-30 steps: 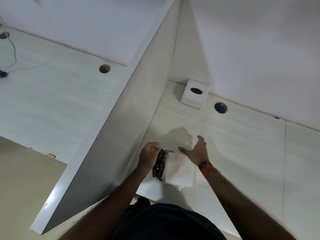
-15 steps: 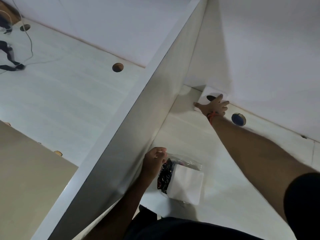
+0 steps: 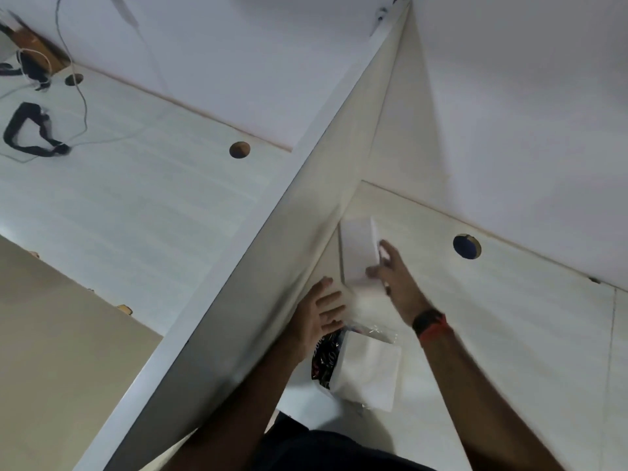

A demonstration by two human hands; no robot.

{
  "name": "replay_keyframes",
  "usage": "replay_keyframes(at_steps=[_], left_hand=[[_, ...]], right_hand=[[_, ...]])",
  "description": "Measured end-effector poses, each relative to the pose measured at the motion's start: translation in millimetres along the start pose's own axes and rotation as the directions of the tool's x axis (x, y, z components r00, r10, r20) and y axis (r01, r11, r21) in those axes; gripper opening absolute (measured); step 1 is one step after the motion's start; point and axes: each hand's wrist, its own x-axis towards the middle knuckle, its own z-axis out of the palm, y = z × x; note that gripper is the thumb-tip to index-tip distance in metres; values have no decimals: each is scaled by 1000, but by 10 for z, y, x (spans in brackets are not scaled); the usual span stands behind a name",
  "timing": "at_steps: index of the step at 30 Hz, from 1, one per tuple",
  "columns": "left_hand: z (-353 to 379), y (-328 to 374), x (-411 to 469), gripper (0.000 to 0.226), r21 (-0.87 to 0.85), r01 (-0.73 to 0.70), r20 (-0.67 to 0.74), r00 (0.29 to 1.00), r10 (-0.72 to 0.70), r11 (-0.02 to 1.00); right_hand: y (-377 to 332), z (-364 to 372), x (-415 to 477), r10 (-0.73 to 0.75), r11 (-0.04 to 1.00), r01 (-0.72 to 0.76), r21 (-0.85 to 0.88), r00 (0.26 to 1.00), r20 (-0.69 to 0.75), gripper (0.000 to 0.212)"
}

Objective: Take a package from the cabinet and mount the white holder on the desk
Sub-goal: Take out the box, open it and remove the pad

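Package [image 3: 365, 372] on desk [image 3: 509, 334], beside divider [image 3: 258, 300]

Glossy clear plastic package [image 3: 356, 365], smooth matt white holder [image 3: 360, 253], pale faint-grained laminate desk [image 3: 509, 334].

You are looking at a softly and evenly lit scene, bright on the desk top [image 3: 136, 212] at your left and dimmer in the corner where the divider panel [image 3: 306, 232] throws a broad grey shadow down its right face. Motion blur smears your right hand [image 3: 396, 280] and the white holder [image 3: 358, 253] it grips, so their edges melt into the pale surface, while your left hand [image 3: 321, 312] and the package [image 3: 367, 372] read a little sharper. The wide lens bends the long straight edges towards the frame borders, and there is no hard glare, only a faint sheen on the package's clear plastic.
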Motion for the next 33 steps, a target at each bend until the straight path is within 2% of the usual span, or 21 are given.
replay_keyframes(at_steps=[2, 5, 8, 11, 13, 18, 25, 30, 33], left_hand=[[53, 67, 18, 53, -29, -19, 65, 998, 21, 999], [96, 91, 40, 64, -18, -56, 125, 991, 58, 998], [196, 120, -37, 64, 92, -93, 155, 985, 78, 991], [313, 122, -71, 66, 172, -125, 191, 977, 91, 977], [370, 132, -82, 67, 165, -123, 211, 974, 87, 979], [448, 179, -88, 60, 146, -122, 206, 974, 90, 982], [488, 177, -4, 62, 132, -139, 212, 971, 109, 981], [432, 142, 101, 84, 112, -123, 225, 970, 95, 986], [424, 112, 136, 86, 116, -102, 248, 966, 70, 988]], right_hand=[[105, 59, -303, 4, 1000, -5, 7, 996, 92, 106], [152, 109, -597, 2, 999, -7, 50, 994, 112, 105], [72, 117, -756, 17, 994, -27, 108, 995, 95, 91], [-17, 75, -823, 66, 997, -66, 36, 998, -11, 79], [-25, 22, -826, 71, 997, -70, 19, 995, -63, 76], [-22, -85, -820, 63, 998, -61, 33, 996, -58, 67], [-7, -186, -721, 73, 996, -71, 46, 996, -48, 66], [96, -309, -634, 119, 986, -115, 120, 993, -23, 71], [103, -336, -603, 123, 989, -120, 84, 992, -21, 78]])
